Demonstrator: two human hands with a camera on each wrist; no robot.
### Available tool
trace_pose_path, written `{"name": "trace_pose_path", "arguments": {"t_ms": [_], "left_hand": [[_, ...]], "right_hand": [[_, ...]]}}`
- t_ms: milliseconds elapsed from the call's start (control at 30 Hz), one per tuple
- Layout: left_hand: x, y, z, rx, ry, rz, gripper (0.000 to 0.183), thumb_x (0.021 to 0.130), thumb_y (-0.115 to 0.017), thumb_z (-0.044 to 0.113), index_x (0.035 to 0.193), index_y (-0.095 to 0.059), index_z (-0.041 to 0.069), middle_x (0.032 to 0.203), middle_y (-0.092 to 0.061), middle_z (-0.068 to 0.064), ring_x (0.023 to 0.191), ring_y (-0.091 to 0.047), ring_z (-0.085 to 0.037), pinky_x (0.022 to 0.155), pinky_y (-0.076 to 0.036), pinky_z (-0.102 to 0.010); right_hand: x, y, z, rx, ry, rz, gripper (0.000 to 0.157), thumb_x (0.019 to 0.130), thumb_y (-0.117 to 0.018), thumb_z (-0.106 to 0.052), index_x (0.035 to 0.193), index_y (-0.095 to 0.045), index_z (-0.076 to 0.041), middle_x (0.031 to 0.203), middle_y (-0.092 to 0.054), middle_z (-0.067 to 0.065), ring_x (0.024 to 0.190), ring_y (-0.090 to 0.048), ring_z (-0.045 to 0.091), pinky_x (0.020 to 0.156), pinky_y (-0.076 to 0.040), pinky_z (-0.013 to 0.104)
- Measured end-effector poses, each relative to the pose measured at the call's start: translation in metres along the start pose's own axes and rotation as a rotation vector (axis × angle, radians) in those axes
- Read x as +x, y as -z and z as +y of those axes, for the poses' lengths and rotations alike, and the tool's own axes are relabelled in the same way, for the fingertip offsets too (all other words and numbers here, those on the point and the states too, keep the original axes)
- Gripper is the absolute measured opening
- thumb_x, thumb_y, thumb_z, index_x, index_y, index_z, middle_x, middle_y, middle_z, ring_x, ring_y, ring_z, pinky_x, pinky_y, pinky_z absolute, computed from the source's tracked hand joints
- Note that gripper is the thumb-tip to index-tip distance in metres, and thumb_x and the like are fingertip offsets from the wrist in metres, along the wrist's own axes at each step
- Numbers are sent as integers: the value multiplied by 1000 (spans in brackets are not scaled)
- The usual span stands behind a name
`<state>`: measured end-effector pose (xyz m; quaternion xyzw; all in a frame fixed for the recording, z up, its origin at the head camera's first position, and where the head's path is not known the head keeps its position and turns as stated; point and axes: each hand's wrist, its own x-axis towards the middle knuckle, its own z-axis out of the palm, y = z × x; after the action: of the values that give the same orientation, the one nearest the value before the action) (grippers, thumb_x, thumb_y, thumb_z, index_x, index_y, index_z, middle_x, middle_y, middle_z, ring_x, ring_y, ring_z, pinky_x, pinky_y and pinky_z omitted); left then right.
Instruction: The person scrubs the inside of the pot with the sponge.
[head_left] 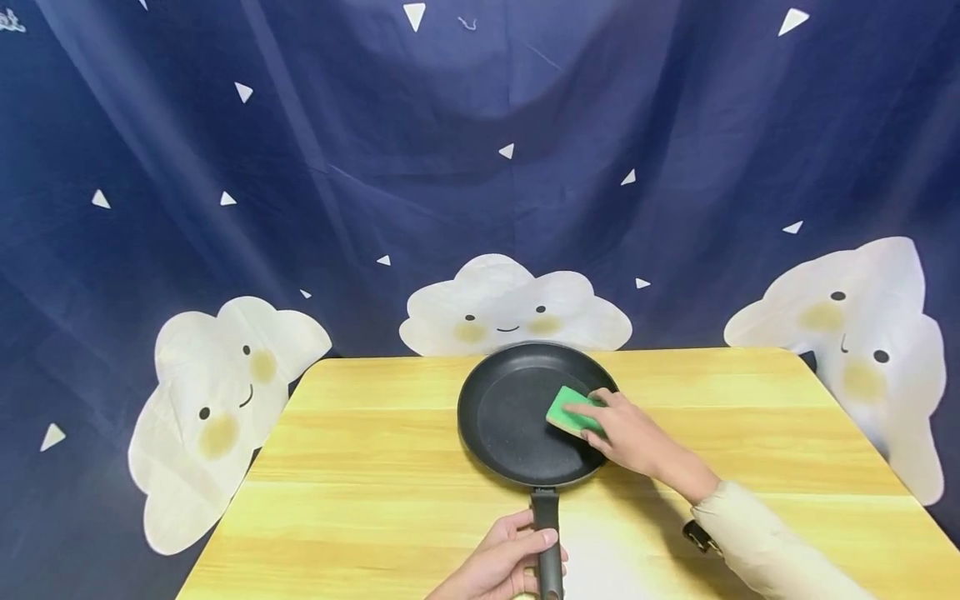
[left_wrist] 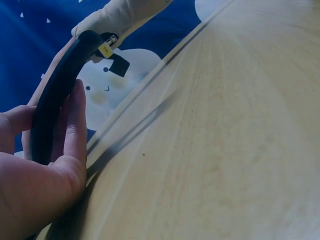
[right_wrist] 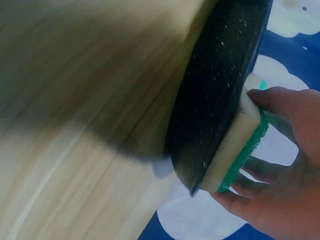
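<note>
A black frying pan is held above the wooden table, its handle pointing toward me. My left hand grips that handle, thumb on top; the left wrist view shows the fingers wrapped about the curved handle. In my right hand is a sponge with a green scouring side and a pale yellow side. Its green face is up, and the sponge lies over the right half of the pan's inside. The right wrist view shows my thumb and fingers pinching the sponge by its edges, beside the speckled pan wall.
The pale wooden table spreads beneath the pan on both sides. Behind it hangs a dark blue curtain with white triangles and smiling clouds. A dark strap with a yellow tag dangles by the right sleeve.
</note>
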<state>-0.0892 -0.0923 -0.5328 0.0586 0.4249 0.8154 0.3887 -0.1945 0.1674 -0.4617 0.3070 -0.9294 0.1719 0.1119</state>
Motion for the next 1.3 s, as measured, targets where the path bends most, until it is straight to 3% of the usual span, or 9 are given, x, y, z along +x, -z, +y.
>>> {"name": "trace_pose_path", "arguments": {"t_ms": [433,633,867,1033,1300], "left_hand": [[-1,-1,0,-5,4,-16,56,103,-59,14,148,-36,-9,102,-67,-11,89,-70,-18,67,-62,-29],[0,0,0,-4,2,-7,58,102,-61,15,147,-35,-10,102,-67,-12,90,-70,-19,67,-62,-29],[0,0,-1,-2,-1,6,55,101,-62,14,145,-39,-10,101,-68,-12,88,-71,-18,67,-62,-29],[-1,0,1,-7,-5,-2,53,102,-62,14,143,-40,-11,101,-67,-12,88,-71,-18,67,-62,-29],[-1,-1,3,-6,1,3,56,102,-62,13,146,-38,-11,102,-67,-12,89,-71,-18,69,-63,-29]], "right_hand": [[13,-13,-8,7,0,-149,37,90,-80,-10,126,-73,-10,117,-61,27,95,-61,39,76,-57,49],[15,-12,-8,18,5,-171,36,89,-78,-7,125,-74,-8,115,-62,26,91,-61,37,76,-56,49],[18,-9,-11,33,32,-213,37,85,-79,-4,122,-75,-7,103,-66,16,84,-61,25,71,-57,43],[20,-7,-16,66,36,-257,37,86,-76,-4,123,-74,-7,107,-70,15,89,-64,26,69,-57,41],[22,-7,-22,129,60,-314,37,87,-74,-4,124,-73,-4,112,-72,13,102,-65,33,86,-56,49]]}}
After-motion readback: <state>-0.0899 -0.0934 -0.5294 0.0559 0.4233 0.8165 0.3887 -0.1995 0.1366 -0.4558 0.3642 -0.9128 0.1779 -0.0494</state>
